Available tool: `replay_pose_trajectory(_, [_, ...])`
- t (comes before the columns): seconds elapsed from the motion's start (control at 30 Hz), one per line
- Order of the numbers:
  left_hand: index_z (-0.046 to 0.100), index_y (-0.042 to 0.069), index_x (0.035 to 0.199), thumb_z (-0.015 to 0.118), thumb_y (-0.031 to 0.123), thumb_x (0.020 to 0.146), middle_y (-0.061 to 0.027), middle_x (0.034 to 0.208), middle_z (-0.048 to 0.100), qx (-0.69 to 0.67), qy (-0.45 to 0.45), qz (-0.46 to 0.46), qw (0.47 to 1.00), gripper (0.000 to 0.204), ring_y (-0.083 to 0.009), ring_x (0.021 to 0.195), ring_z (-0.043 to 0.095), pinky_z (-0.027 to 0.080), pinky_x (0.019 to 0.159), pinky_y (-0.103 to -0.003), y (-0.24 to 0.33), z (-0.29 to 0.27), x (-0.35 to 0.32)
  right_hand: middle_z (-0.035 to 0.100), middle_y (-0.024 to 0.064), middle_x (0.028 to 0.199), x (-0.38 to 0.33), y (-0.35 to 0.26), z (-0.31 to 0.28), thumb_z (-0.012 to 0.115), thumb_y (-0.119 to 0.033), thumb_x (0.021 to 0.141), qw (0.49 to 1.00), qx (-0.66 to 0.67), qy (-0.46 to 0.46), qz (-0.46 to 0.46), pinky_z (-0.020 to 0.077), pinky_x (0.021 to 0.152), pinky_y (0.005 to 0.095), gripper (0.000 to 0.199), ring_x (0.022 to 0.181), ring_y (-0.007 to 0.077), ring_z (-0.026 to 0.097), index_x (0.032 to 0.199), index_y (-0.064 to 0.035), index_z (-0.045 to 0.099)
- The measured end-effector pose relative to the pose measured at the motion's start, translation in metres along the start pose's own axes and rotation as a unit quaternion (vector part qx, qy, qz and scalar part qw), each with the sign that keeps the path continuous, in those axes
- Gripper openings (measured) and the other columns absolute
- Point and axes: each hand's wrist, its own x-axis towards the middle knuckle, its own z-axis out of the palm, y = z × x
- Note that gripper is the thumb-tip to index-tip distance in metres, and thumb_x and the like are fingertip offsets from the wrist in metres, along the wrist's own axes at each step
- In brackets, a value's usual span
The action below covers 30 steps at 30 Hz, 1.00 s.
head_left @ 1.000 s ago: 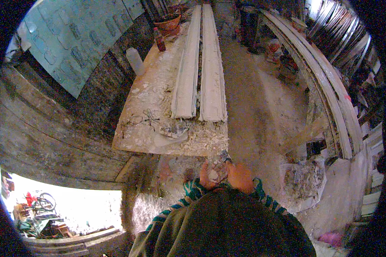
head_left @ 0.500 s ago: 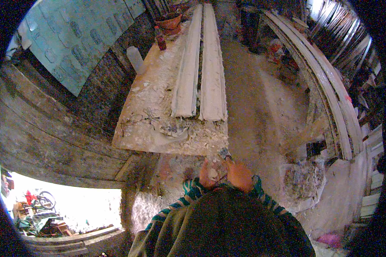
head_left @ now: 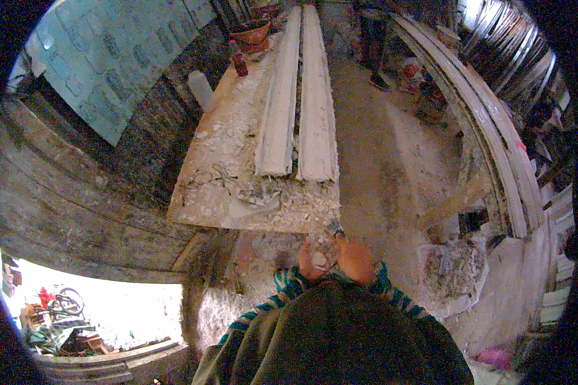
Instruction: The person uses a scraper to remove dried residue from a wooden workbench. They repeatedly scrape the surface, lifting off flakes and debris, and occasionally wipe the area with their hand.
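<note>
At the near right corner of the work table (head_left: pixel 202 199), my right hand (head_left: pixel 355 258) is closed around a small scraper-like tool (head_left: pixel 333 227), whose blade meets the board's front edge. Just left of it, my left hand (head_left: pixel 309 259) is held below that edge with its fingers stretched upward, seemingly with nothing in them. Pale plaster crumbs (head_left: pixel 311 208) cover the board near the tool. Two long white plaster mouldings (head_left: pixel 279 122) lie side by side along the table, pointing away from me.
A white bottle (head_left: pixel 201 90), a red bottle (head_left: pixel 239 64) and a terracotta-coloured bowl (head_left: pixel 250 33) stand along the table's left side. More long mouldings (head_left: pixel 494 122) lie at the right. Another person's shoe (head_left: pixel 379 80) shows at the back. A debris-filled sack (head_left: pixel 455 273) sits at right.
My right hand and the tool have shifted slightly left and up along the table edge. At the back, the other person's legs have moved and a shoe now shows.
</note>
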Motion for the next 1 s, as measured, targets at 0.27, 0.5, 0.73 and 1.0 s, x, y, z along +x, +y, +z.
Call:
replay_pose_trajectory(0.27, [0.045,0.007,0.131,0.048,0.054,0.089,-0.0141,0.127,0.055,0.026,0.015,0.022,0.999,0.063,-0.0332,0.111,0.056,0.047,0.093,-0.049,-0.006,-0.003,0.003,0.063,0.0227,0.087,0.005,0.002,0.006,0.054,-0.022,0.085,0.999,-0.011,0.012,0.028,0.0513,0.064,0.0512,0.039,0.076,0.0405,0.063,0.123,-0.0159,0.057])
replay_pose_trajectory(0.5, [0.045,0.008,0.132,0.042,0.056,0.091,-0.0141,0.123,0.057,0.002,0.027,-0.012,1.000,0.063,-0.0336,0.110,0.056,0.047,0.093,-0.052,0.002,0.000,0.002,0.063,0.0243,0.095,-0.006,0.020,-0.006,0.051,-0.021,0.089,0.990,0.052,-0.131,-0.013,0.0514,0.072,0.0477,0.039,0.085,0.0403,0.062,0.126,-0.0068,0.053])
replay_pose_trajectory(0.73, [0.046,0.007,0.131,0.039,0.052,0.094,-0.0129,0.126,0.056,0.068,-0.004,0.009,0.998,0.059,-0.0328,0.114,0.055,0.047,0.094,-0.049,-0.003,0.047,-0.025,0.064,0.0103,0.095,-0.009,0.041,-0.008,0.065,-0.025,0.087,0.905,0.418,0.070,0.048,0.0496,0.076,0.0341,0.042,0.085,0.0211,0.061,0.121,-0.0044,0.053])
replay_pose_trajectory(1.0, [0.045,0.007,0.132,0.036,0.042,0.099,-0.0084,0.128,0.054,0.372,-0.034,0.158,0.914,0.049,-0.0244,0.117,0.052,0.041,0.100,-0.040,-0.004,0.065,-0.028,0.058,-0.0001,0.074,-0.001,0.042,0.013,0.071,-0.026,0.084,0.823,0.545,-0.047,0.152,0.0423,0.050,0.0266,0.033,0.058,0.0105,0.051,0.106,-0.0088,0.055])
